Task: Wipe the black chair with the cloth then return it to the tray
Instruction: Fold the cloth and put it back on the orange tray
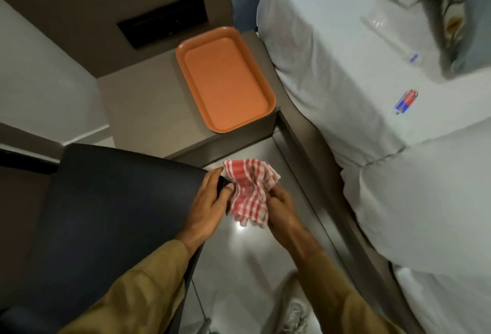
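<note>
A red-and-white checked cloth is bunched between my two hands, just off the right edge of the black chair. My left hand rests against the chair's edge with its thumb and fingertips pinching the cloth's left side. My right hand grips the cloth's right side from below. The orange tray lies empty on the bedside table, beyond the chair and the cloth.
A bed with white sheets fills the right side, with small packets and a pillow on it. The grey bedside table stands against the wall. Glossy floor runs between chair and bed.
</note>
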